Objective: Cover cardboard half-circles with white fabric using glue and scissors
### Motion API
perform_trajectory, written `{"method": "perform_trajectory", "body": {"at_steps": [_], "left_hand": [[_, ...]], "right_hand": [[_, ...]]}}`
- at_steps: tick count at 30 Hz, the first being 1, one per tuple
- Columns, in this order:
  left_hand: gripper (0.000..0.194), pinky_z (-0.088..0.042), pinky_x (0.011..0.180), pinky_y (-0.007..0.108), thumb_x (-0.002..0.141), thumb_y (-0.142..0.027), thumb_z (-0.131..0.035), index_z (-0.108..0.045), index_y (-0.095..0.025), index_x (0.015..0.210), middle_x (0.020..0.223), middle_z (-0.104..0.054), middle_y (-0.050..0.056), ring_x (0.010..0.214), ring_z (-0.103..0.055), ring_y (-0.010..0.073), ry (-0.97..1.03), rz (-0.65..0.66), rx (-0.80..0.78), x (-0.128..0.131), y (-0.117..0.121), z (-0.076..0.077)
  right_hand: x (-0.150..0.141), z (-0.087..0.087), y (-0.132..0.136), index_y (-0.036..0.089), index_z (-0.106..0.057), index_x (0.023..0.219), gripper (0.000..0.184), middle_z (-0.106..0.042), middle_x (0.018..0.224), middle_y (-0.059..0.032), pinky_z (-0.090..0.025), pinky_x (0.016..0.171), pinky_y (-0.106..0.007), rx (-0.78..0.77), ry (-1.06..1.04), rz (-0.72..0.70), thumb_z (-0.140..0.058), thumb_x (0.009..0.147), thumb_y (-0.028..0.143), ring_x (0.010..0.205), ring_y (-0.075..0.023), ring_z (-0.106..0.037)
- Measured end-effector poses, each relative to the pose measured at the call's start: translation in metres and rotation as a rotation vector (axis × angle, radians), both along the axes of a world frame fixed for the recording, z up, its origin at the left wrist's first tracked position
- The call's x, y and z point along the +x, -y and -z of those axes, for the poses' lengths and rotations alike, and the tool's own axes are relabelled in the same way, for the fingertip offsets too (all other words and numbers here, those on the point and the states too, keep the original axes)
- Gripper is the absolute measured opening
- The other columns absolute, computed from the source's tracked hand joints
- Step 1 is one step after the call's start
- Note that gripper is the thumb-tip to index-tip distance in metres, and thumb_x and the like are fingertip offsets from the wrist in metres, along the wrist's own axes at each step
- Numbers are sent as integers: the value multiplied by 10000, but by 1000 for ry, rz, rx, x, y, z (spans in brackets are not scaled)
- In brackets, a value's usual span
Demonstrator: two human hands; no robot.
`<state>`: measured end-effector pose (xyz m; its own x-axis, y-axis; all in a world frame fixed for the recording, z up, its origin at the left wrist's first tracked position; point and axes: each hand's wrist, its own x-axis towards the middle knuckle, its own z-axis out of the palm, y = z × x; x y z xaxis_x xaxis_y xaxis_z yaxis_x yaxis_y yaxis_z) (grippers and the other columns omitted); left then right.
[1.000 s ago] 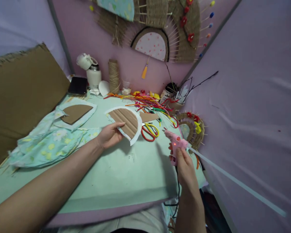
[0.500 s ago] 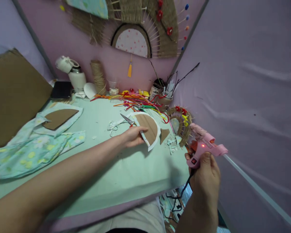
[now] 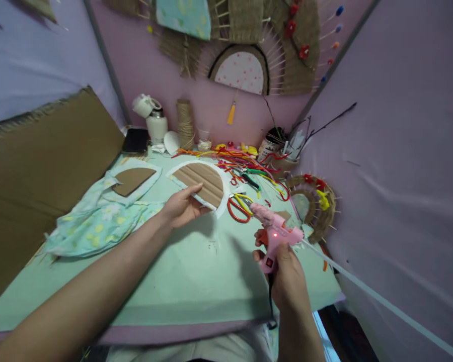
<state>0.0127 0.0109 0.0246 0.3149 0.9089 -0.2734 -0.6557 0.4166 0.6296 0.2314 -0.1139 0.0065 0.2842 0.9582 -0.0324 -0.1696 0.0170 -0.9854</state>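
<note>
Cardboard half-disc point(image 3: 204, 178) with a white rim, pinched along its straight edge in the left grip point(image 3: 184, 206), over the counter point(image 3: 196, 291). Pink glue gun point(image 3: 275, 244), lit red, wrapped in the right grip point(image 3: 289, 269), with a long glue stick point(image 3: 381, 295) trailing behind and scissors point(image 3: 238, 220) near its tip. Farther left, floral cloth point(image 3: 98, 226) beside another cardboard piece point(image 3: 134, 181).
</note>
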Motion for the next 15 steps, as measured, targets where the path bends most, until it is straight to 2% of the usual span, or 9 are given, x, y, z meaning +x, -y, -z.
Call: {"method": "perform_trajectory", "body": {"at_steps": [4,7,11,15], "left_hand": [[329,-584,670,343,856,-135,-524,-570,-137,1181,886,-729,84,780,-698,206,32,-82,24,-13,0,13],[344,-583,641,316,838,-129,-560,-579,-149,1181,854,-726,61,750,-693,190,61,-120,27,-17,-1,16],[353,-586,702,310,840,-118,-566,-577,-167,1189,890,-725,47,777,-691,171,119,-156,15,-18,-1,16],[314,-589,676,296,848,-129,-564,-587,-165,1159,890,-720,46,777,-689,167,124,-151,2,-19,-2,18]], "right_hand": [[-17,8,-3,195,-673,988,418,-676,1028,-84,-488,623,-293,-13,122,-144,-457,905,544,697,-155,-605],[-26,8,-3,198,-663,1031,425,-670,1054,-83,-475,612,-284,-36,220,-196,-431,921,537,687,-149,-589],[-33,2,-4,180,-652,1022,455,-673,1004,-89,-483,621,-288,-57,317,-155,-440,903,565,686,-155,-575],[-18,1,-9,154,-626,1028,489,-666,972,-101,-491,686,-316,-62,435,-42,-456,879,588,762,-187,-594]]}}
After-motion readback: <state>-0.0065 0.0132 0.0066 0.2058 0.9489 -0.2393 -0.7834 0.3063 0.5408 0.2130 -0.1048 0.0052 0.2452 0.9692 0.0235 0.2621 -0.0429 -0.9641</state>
